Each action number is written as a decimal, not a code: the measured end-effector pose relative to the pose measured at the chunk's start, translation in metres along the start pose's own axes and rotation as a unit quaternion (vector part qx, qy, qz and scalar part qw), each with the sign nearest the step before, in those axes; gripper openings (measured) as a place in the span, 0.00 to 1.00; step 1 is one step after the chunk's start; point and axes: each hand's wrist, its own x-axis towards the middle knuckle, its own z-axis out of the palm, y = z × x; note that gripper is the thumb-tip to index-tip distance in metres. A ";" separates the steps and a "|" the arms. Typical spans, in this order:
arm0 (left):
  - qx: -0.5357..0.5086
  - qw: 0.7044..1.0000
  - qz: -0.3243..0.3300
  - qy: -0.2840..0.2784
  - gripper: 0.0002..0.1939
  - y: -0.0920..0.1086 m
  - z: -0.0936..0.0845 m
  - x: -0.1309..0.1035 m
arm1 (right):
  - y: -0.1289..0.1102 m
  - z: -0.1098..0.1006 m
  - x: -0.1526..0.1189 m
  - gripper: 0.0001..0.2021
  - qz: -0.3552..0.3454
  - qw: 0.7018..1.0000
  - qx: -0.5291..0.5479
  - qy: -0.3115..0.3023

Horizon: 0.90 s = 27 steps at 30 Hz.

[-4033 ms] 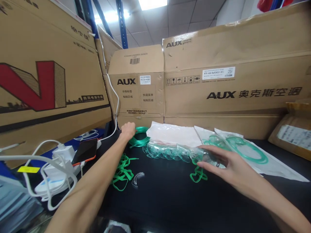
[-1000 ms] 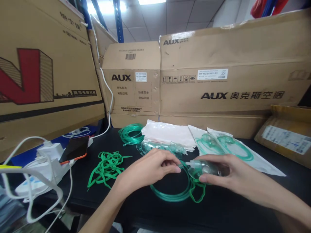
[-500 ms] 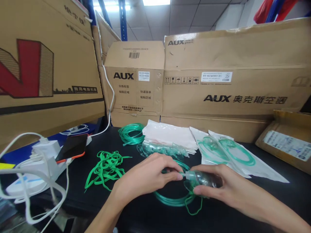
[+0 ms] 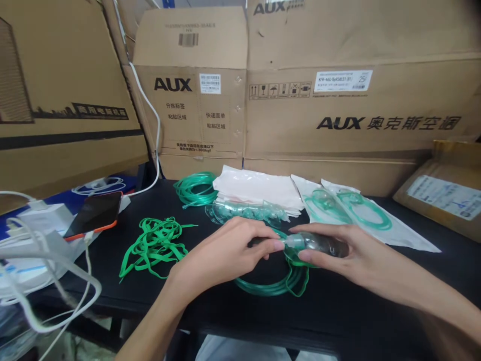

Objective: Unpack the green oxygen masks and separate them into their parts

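Note:
My right hand [image 4: 338, 245] is wrapped round a clear mask [image 4: 317, 242] with a green-tinted connector. My left hand [image 4: 244, 245] pinches the tube end at that connector, left of the mask; its fingers hide most of the joint. Under both hands a coil of green tubing [image 4: 263, 288] lies on the black table [image 4: 233, 318]. A thin green strap [image 4: 305, 283] hangs from the mask over the coil. To the left is a tangled heap of green straps [image 4: 156, 245]. Clear greenish plastic parts [image 4: 248, 211] lie just behind my left hand.
Behind stand a second green tubing coil [image 4: 195, 189], a stack of white pouches [image 4: 259, 188] and packed mask sets [image 4: 364, 210]. At left are a phone [image 4: 93, 213] and white cables [image 4: 93, 281]. Cardboard boxes [image 4: 203, 130] line the back; another box [image 4: 443, 190] is at right.
The view has tilted down, so the scene sits higher and more of the table's front edge shows. Both hands keep their hold at the connector, with little change between them.

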 end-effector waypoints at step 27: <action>0.192 0.967 0.148 0.081 0.11 -0.003 0.007 0.005 | 0.000 0.000 0.004 0.22 0.012 0.971 0.206 -0.123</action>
